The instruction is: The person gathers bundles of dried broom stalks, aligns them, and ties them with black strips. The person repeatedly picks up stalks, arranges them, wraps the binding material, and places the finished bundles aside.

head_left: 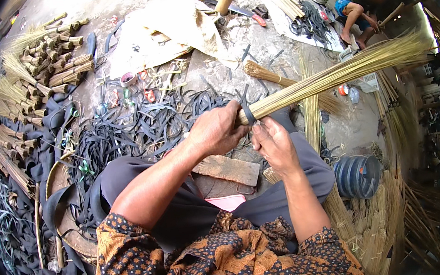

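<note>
Straw bundle [330,80], black strip [248,112] around it; left hand [219,130] clamped on its butt end, right hand [274,142] pinching strip beneath it.

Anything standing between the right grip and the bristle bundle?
No visible obstacle: the right grip is right at the bristle bundle, its fingertips by the black strip around the bundle.

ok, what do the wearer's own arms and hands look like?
Left hand and right hand: bare, no gloves or watch visible. Left sleeve and right sleeve are short, batik-patterned in orange-brown and black with small flower motifs, ending near the elbows.
</note>
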Demonstrator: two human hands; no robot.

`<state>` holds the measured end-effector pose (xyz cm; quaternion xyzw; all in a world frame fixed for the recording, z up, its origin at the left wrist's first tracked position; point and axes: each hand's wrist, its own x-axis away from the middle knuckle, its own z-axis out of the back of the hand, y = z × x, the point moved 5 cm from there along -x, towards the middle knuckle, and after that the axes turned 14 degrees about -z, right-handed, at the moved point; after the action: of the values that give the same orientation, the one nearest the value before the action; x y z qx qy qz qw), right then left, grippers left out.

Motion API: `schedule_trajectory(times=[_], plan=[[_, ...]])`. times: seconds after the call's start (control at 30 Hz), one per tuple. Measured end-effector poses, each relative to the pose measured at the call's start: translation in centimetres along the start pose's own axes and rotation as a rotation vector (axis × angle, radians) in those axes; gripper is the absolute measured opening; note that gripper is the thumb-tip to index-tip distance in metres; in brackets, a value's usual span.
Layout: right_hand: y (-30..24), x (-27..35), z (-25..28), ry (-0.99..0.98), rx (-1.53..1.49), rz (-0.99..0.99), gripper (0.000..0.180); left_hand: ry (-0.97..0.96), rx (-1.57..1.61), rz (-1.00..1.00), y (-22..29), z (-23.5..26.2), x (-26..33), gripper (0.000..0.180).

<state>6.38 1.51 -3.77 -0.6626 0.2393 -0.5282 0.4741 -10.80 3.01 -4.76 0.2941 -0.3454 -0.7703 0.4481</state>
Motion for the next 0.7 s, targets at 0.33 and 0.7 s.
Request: schedule_trajectory(times=[0.33, 0.7], plan=[[-1.4, 5.8, 1.1, 0.035, 0.462, 0.086, 0.026, 0.077, 0.033, 0.214, -1.3, 1.5, -0.2, 0.064], [-2.3, 2.3, 4.4, 0.108, 0.664, 0.607, 0.013, -0.479, 1.422, 0.202, 4.4, -3.0, 1.4, 0.038]])
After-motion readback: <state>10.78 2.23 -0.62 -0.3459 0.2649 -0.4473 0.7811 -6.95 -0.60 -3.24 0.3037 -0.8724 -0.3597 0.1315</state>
